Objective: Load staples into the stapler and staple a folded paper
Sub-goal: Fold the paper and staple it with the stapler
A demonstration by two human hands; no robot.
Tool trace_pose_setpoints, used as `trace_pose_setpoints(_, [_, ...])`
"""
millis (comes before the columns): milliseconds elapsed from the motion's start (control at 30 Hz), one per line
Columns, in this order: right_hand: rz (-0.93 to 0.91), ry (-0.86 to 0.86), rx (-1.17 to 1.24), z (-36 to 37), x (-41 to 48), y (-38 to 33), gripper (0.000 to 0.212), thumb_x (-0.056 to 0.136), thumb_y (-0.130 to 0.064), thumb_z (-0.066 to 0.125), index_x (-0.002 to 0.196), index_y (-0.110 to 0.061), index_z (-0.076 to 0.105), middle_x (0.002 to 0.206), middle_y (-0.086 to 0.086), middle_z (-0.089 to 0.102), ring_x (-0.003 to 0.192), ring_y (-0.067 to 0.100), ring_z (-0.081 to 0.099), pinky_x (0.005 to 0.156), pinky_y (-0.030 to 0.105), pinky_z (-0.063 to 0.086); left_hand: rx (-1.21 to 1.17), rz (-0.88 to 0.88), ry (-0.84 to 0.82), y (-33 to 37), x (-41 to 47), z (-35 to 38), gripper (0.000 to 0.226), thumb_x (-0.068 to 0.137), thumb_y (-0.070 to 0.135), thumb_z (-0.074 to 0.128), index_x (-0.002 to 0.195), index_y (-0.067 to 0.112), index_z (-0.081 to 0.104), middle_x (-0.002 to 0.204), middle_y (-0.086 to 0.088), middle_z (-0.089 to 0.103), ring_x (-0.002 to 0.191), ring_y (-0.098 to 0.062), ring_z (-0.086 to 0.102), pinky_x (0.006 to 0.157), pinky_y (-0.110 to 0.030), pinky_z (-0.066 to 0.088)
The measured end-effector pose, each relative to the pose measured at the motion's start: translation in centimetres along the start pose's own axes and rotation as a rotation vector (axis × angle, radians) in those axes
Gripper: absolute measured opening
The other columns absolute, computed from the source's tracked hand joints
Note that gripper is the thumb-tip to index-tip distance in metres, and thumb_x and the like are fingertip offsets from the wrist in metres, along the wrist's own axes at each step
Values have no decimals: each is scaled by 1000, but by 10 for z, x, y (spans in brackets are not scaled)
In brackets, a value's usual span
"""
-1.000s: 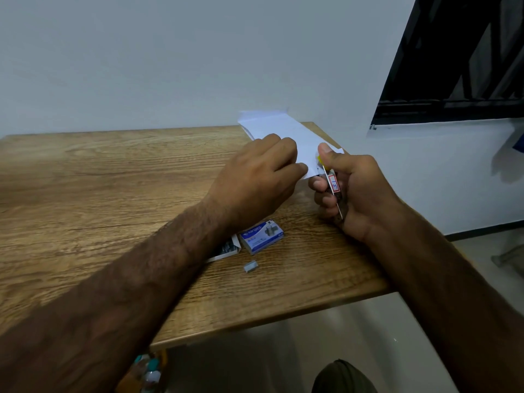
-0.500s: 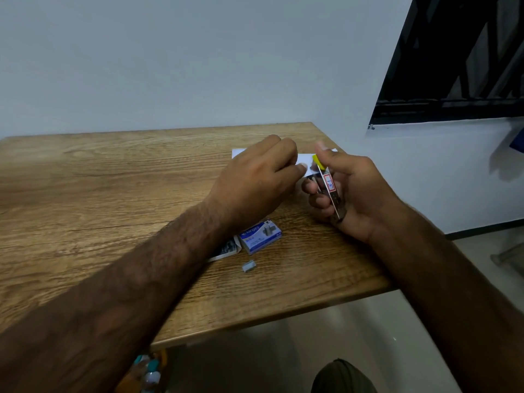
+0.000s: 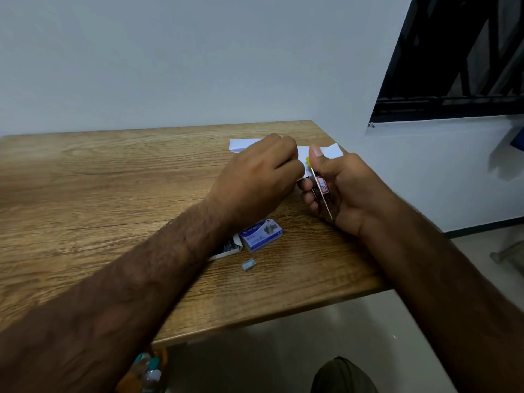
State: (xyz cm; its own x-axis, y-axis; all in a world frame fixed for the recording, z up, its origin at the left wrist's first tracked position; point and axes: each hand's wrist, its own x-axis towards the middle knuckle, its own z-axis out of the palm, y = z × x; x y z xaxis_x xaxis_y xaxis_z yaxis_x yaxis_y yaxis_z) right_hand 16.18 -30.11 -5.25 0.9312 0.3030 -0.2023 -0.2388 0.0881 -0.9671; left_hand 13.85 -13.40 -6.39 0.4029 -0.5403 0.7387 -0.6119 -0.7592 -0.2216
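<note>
**Paper lowered to the stapler**

Paper (image 3: pixel 243 144), which a second ago stood tilted up off the far edge, now lies low over the bench (image 3: pixel 113 180). Its white left end shows beyond the knuckles of the left grip (image 3: pixel 258 180) and its right corner pokes out past the right thumb (image 3: pixel 317 154). Both arms sit in much the same place as before.

The left grip is closed, knuckles up, with its fingers curled down onto the paper's near edge, just beside the stapler (image 3: pixel 321 191). The fingertips are hidden under the hand, so I cannot tell how the thumb lies.

The right grip (image 3: pixel 347 191) is wrapped round the stapler. The fingers are curled about its body from the left, and the thumb is upright and pressing on the top end, where a bit of yellow shows. The stapler is held on edge above the bench's right rim, a slim metal bar with a red and white label. Its front end meets the paper between the two hands. The mouth itself is covered, so I cannot tell whether the sheet is inside it.

A blue box (image 3: pixel 262 235) of staples lies near the left wrist, with an open tray (image 3: pixel 226 246) touching its left side. A short loose strip (image 3: pixel 249 264) lies on the bench just in front of them.
</note>
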Motion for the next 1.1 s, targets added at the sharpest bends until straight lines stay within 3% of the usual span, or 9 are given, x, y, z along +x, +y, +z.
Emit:
trace_pose_setpoints(367, [-62,94,-23,5,2,4,30,101,-37,56,81,-15,58,50,1,50,41,15,40,44,24,31,-38,-3,2,3,1,-4,8,83,-4,71,75,-3,68,79,-18,64,69,-34,59,57,-44,48])
trace_pose_setpoints(633, [-18,16,5,0,0,1,34,99,-43,55,79,-16,58,57,0,51,45,17,45,46,24,35,-45,-51,4,2,1,-1,9,88,-2,68,79,-2,71,81,-18,64,72,-34,60,62,-49,53])
trace_pose_setpoints(733, [-13,-41,-8,-3,-2,0,32,98,-45,56,82,-18,58,62,1,53,47,17,44,48,27,34,-44,-64,-2,1,-1,-3,8,87,-2,69,79,-2,70,81,-18,65,71,-34,60,58,-49,49])
trace_pose_setpoints(900, [-25,-96,31,-8,-4,-1,13,99,-40,51,92,-32,57,70,7,54,49,20,42,49,28,29,-37,-68,-7,0,-1,-7,10,88,2,71,79,-2,70,83,-19,65,73,-34,61,57,-47,48])
trace_pose_setpoints(1100, [-33,-146,28,-12,-5,-1,19,98,-44,53,101,-26,59,73,11,59,49,21,45,48,27,32,-40,-75,-42,-4,-3,-5,7,87,6,73,87,0,70,87,-17,65,76,-34,60,60,-46,49])
